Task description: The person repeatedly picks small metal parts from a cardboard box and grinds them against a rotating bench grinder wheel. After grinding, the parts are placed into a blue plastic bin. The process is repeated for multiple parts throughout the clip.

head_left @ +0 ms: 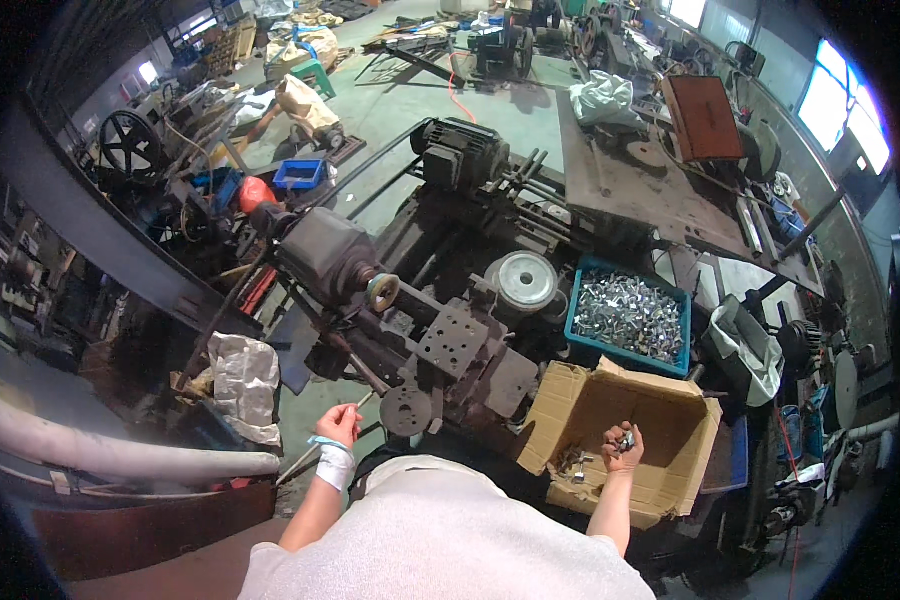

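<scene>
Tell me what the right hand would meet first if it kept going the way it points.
The right hand, holding small shiny metal pieces, points into the open brown cardboard box; probably its inner far wall comes first, though depth is unclear.

This is a metalworking workshop, crowded and grimy. Just ahead of the left hand [339, 424] stands a dark, oily steel machine with a perforated square plate [453, 340] and a round pulley wheel [526, 279]. Beyond the right hand [622, 446], a blue plastic crate heaped with small shiny metal parts [630, 318] sits behind an open brown cardboard box [610, 425]. Farther off lie a black electric motor [459, 150], a long rusty steel tabletop [640, 190], a spoked flywheel [130, 143] to the far left, and scrap strewn over the green concrete floor [410, 105].
</scene>
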{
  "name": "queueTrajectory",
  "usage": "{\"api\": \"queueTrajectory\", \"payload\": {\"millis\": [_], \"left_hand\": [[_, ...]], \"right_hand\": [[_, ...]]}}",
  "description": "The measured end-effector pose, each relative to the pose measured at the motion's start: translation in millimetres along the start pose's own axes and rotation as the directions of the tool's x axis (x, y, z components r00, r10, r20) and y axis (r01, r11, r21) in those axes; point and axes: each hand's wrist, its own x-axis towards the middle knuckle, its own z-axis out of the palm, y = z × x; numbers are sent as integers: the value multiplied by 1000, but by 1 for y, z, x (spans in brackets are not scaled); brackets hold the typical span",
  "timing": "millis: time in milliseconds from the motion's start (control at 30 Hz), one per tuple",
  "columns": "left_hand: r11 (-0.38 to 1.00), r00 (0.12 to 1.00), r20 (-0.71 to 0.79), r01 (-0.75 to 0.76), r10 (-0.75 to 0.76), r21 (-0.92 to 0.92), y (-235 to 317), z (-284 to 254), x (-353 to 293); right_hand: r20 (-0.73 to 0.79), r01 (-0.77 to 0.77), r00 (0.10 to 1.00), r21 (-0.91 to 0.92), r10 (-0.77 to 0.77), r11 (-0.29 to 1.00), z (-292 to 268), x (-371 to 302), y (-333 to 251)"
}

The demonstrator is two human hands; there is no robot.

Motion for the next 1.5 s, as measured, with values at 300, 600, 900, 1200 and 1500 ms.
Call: {"api": "queueTrajectory", "payload": {"millis": [300,600,900,1200,1500], "left_hand": [[943,900,407,258,-156,-209,64,38,-19],[442,252,940,887,-231,-130,84,161,-53],[305,313,934,919,-173,-252,58,121,-30],[147,-12,901,986,-434,84,32,80,21],[887,389,880,455,-272,73,74,-5,93]], "right_hand": [[47,65,997,-97,-61,993,79,-18,41],[633,732,660,-662,-405,160,242,-34,207],[897,866,413,-440,-158,-238,257,-40,260],[377,455,889,-787,-259,416,281,-32,281],[398,401,916,-907,-49,128,303,4,358]]}}
